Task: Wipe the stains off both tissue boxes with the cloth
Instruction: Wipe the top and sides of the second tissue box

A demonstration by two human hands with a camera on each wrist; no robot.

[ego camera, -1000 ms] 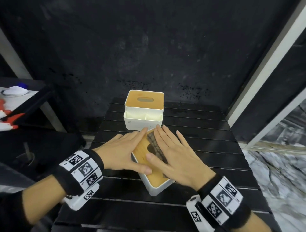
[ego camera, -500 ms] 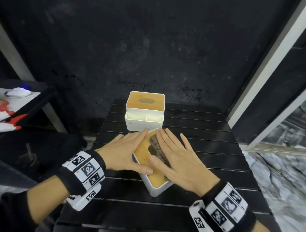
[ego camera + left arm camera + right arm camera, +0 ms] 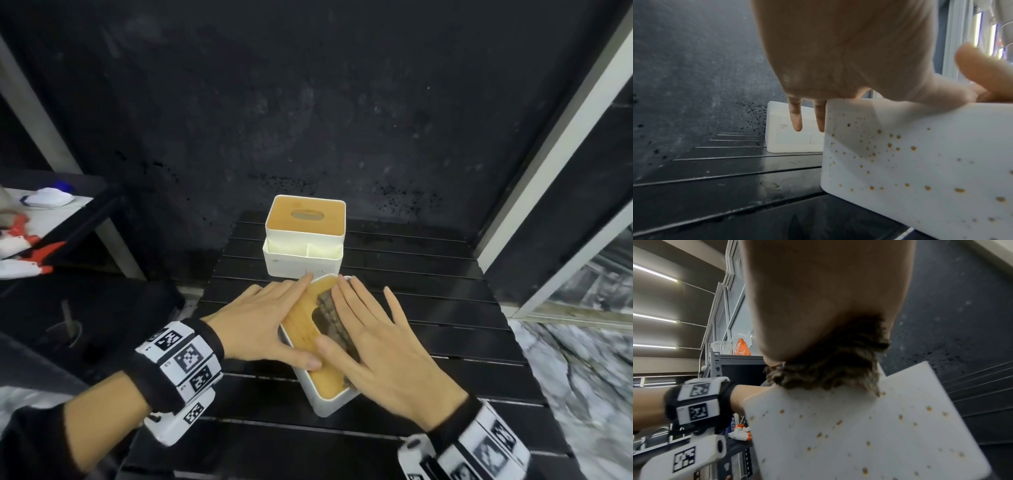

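A white tissue box with a wooden lid lies near me on the black slatted table. Its white sides carry many brown spots. My left hand lies flat on the lid's left edge, fingers straight. My right hand presses a dark brown cloth flat onto the lid, with most of the cloth hidden under the palm. A second white box with a wooden lid stands just behind the first.
A black spotted wall closes off the table's far side. At the left stands a shelf with white and red items. A white frame post runs along the right, with marble floor below it.
Both hands stay flat on the near box. My right hand and the cloth have slid slightly toward me and to the right along the lid.
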